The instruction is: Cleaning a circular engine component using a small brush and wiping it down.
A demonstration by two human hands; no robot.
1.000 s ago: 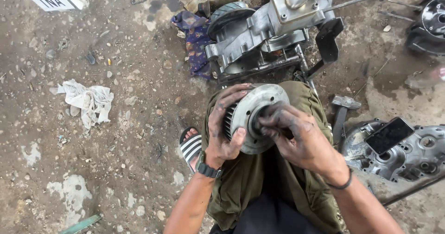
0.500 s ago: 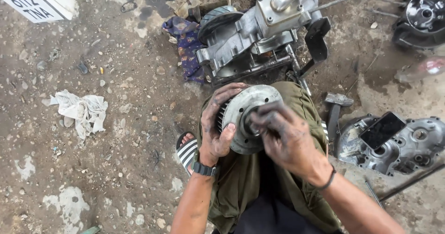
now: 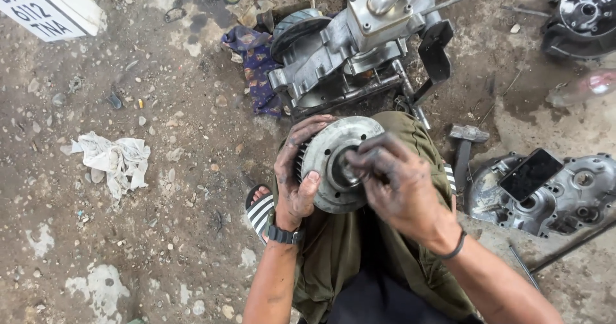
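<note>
A round grey metal pulley-like disc with a dark hub rests against my knees, over olive trousers. My left hand, greasy and with a black wristwatch, grips the disc's left rim, thumb on its face. My right hand, also greasy, with a dark band at the wrist, has its fingers pressed into the disc's central hub. What the fingertips hold there is hidden.
A silver engine block lies on the dirt floor just beyond my knees, next to a blue patterned rag. A hammer, a grey engine cover with a dark phone on it sit at right. A white rag lies at left.
The view has shifted slightly. My right hand's fingers have worked around in the disc's hub while my left hand kept its grip on the rim.
</note>
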